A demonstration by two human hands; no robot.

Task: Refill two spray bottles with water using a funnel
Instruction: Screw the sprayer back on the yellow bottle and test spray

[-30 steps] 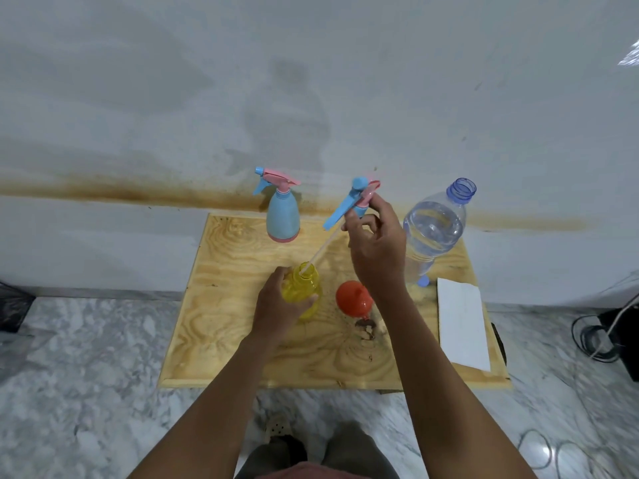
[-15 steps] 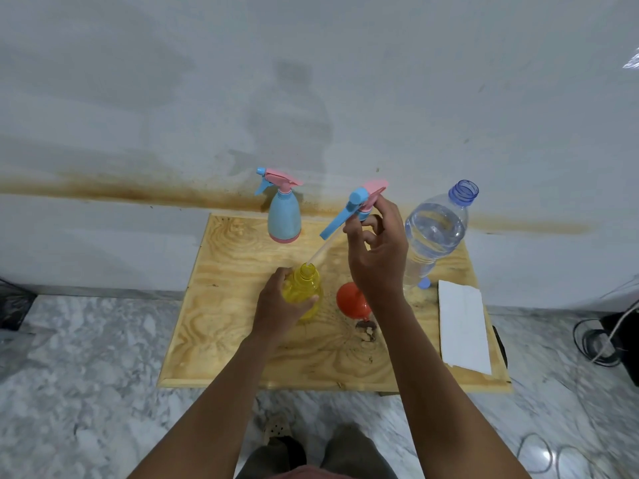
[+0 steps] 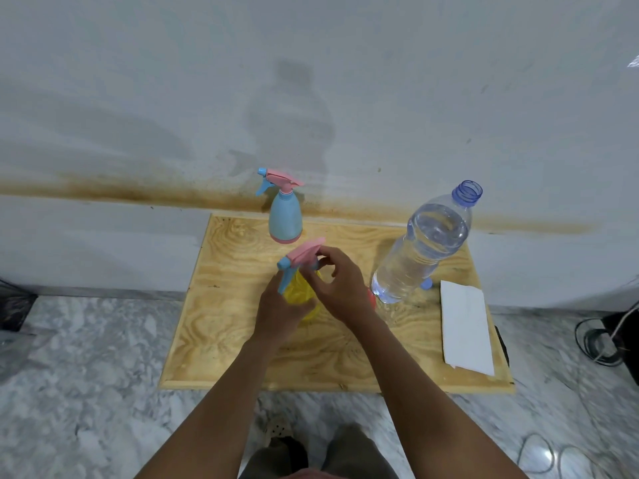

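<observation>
While the left hand [image 3: 280,312] wraps its grip round the yellow spray bottle [image 3: 299,292] at the middle of the table [image 3: 224,305], the right hand [image 3: 340,288] pinches in its grip the pink spray head [image 3: 304,254] at that bottle's top. A blue spray bottle [image 3: 285,219] stands behind, near the wall; an uncapped water bottle [image 3: 425,247] stands to the right.

No legible text, label, brand, number or sign anywhere in view. Plain, unmarked surfaces on blue spray bottle [image 3: 285,217], yellow spray bottle [image 3: 300,289], clear water bottle [image 3: 423,250] and white sheet [image 3: 465,326] on the tabletop [image 3: 221,312].
</observation>
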